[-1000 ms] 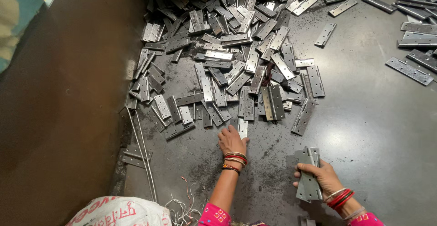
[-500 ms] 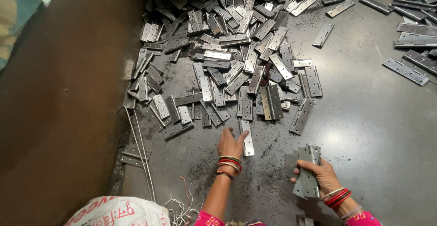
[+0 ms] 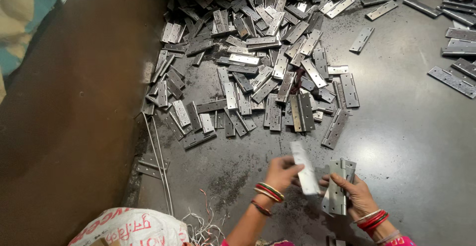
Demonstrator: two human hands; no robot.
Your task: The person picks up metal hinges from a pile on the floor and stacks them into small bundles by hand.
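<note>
My left hand (image 3: 282,172) grips a single grey metal hinge leaf (image 3: 305,168), lifted off the floor and blurred, close to my right hand. My right hand (image 3: 356,192) holds a small upright stack of hinge leaves (image 3: 338,186). The two hands sit side by side near the bottom of the view, with red and gold bangles on both wrists. A large heap of loose metal hinge leaves (image 3: 267,67) spreads over the dark floor just beyond the hands.
More hinges (image 3: 453,72) lie scattered at the right. Thin metal rods (image 3: 161,164) run along the heap's left edge. A white printed sack (image 3: 134,228) and loose wire bits (image 3: 206,226) sit at the bottom left. A dark brown surface (image 3: 69,127) fills the left side.
My left hand picked a hinge leaf off the floor at the heap's near edge and carried it right toward the stack. My right hand stayed in place with its stack.
</note>
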